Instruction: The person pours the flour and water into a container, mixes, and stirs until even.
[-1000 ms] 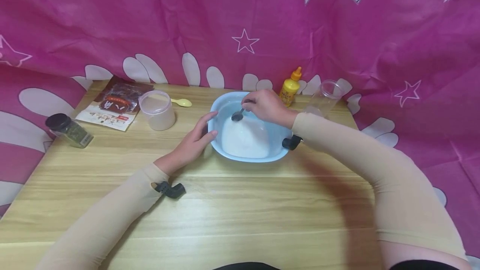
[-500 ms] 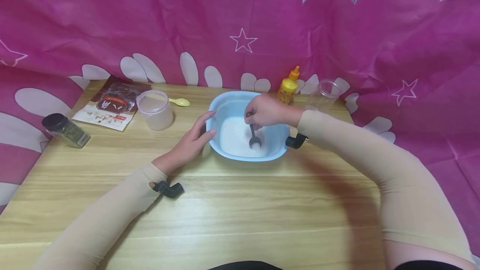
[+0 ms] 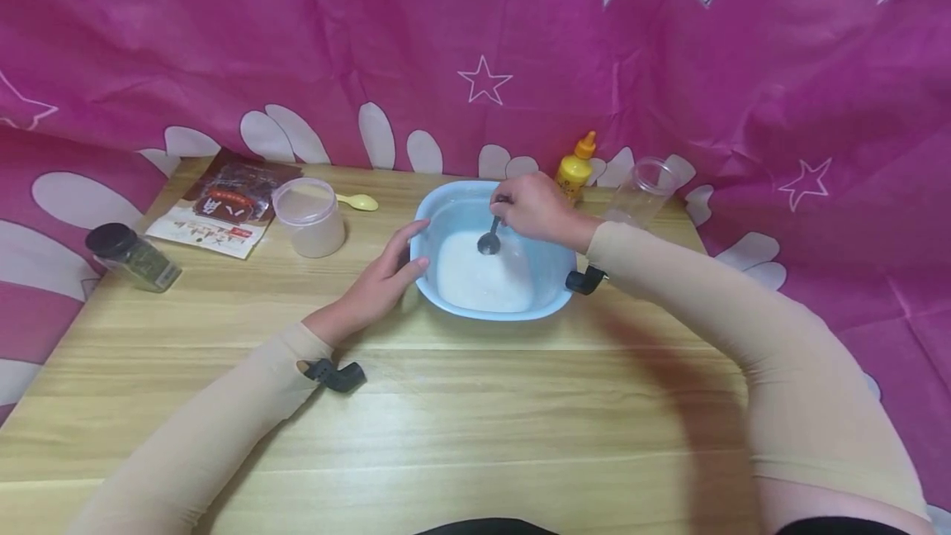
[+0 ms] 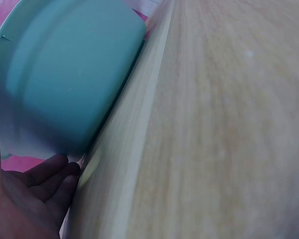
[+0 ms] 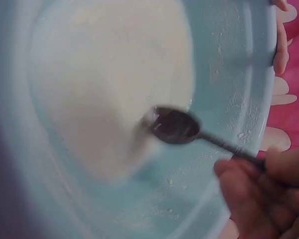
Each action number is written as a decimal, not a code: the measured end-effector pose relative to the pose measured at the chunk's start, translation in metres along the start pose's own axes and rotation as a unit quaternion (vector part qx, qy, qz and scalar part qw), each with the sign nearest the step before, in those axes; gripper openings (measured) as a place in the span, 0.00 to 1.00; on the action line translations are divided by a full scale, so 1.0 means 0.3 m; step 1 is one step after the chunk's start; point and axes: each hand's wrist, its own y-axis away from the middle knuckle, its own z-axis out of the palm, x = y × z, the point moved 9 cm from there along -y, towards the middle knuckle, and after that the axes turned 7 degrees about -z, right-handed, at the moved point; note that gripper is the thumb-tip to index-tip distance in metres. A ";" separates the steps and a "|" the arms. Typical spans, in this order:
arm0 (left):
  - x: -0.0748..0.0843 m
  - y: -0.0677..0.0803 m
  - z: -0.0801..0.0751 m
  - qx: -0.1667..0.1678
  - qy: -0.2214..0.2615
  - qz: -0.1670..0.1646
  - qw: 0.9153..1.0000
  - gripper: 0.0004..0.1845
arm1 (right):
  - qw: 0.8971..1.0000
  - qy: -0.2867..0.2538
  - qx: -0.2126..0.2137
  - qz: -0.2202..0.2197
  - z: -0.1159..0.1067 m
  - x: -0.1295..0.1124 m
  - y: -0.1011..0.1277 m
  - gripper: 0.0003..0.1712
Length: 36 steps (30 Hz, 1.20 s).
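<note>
Blue basin (image 3: pixel 446 213) of white powder (image 3: pixel 483 279), right hand (image 3: pixel 538 209) pinching dark spoon (image 3: pixel 489 243), left hand (image 3: pixel 379 283) open against rim

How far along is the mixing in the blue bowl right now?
Done: white powder already sits in the blue bowl. In hand: the right hand pinches a dark spoon with its bowl at the powder's edge, while the left hand rests against the rim. Left: the powder looks dry; the yellow bottle stands capped behind.

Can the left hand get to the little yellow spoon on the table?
Probably yes. The left hand rests against the blue bowl, and only bare table lies between it and the yellow spoon.
</note>
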 end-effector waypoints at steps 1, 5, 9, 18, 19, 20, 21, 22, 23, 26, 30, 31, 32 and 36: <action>0.002 -0.001 -0.001 -0.001 0.000 0.000 1.000 0.34 | 1.000 0.022 -0.003 -0.002 -0.005 -0.001 0.003 0.09; 0.007 -0.003 -0.005 0.000 -0.003 0.003 1.000 0.34 | 0.996 0.072 -0.056 -0.001 0.008 -0.015 0.015 0.10; 0.007 -0.002 -0.005 0.000 -0.003 0.002 1.000 0.34 | 0.990 0.037 -0.136 0.002 0.055 -0.034 0.018 0.11; -0.002 -0.003 0.004 0.003 0.001 0.005 1.000 0.34 | 0.993 -0.092 -0.060 0.045 0.045 -0.001 -0.007 0.10; 0.000 -0.003 0.004 0.004 0.001 0.006 1.000 0.34 | 0.995 -0.081 -0.044 0.044 0.033 0.005 -0.007 0.10; 0.002 -0.003 0.004 0.003 0.000 0.007 1.000 0.34 | 0.996 -0.066 -0.031 0.043 0.021 0.011 -0.006 0.09; 0.004 -0.003 0.004 0.004 -0.001 0.007 1.000 0.34 | 0.998 -0.052 -0.023 0.042 0.011 0.016 -0.004 0.09; 0.005 -0.003 0.002 0.005 -0.003 0.007 1.000 0.34 | 0.999 -0.030 -0.018 0.039 0.001 0.018 -0.001 0.09; 0.007 -0.003 0.001 0.005 -0.004 0.008 1.000 0.34 | 0.999 -0.011 -0.018 0.036 -0.005 0.019 0.001 0.09; 0.010 -0.004 -0.001 0.003 -0.008 0.009 1.000 0.34 | 0.998 0.024 -0.053 0.029 0.000 0.012 0.011 0.09; 0.011 -0.003 -0.001 0.000 -0.007 0.009 1.000 0.34 | 0.991 -0.021 -0.133 0.020 0.057 -0.014 0.022 0.10; 0.010 -0.002 -0.001 0.000 -0.006 0.008 1.000 0.34 | 0.988 -0.045 -0.146 0.019 0.072 -0.022 0.023 0.10; 0.009 -0.002 0.000 0.000 -0.003 0.007 1.000 0.34 | 0.986 -0.069 -0.152 0.018 0.083 -0.028 0.023 0.11; 0.005 -0.001 0.002 0.001 0.000 0.004 1.000 0.34 | 0.984 -0.134 -0.111 0.020 0.085 -0.027 0.008 0.10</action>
